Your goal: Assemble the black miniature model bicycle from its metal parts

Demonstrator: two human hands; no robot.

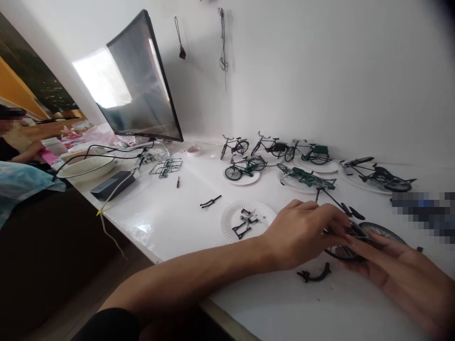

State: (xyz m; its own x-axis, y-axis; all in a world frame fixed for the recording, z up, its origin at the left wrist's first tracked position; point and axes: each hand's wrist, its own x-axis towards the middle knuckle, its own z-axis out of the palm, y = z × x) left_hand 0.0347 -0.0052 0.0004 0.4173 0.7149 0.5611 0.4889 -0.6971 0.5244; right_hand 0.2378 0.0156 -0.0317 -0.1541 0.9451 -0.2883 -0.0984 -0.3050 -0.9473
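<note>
A black model bicycle [382, 230] is held between my two hands at the right of the table. My left hand [302, 232] reaches across with its fingers closed on the bicycle's middle, near the wheel. From the right, my right hand [401, 270] grips the wheels, its fingers partly behind them. The exact spot where the fingertips meet is hidden. Just below my left hand lies a curved black part [322, 276]. A white paper plate [226, 222] beside my left wrist bears several small black parts [242, 231]. Farther left lies a thin black fork-shaped part [211, 202].
Several model bicycles [245, 166] stand or lie on paper plates along the wall. Green part frames [167, 166], a small screwdriver [178, 182], a dark box [113, 185] with cables and a bowl [87, 168] are leftward, under a monitor [138, 80]. A person [24, 154] sits far left.
</note>
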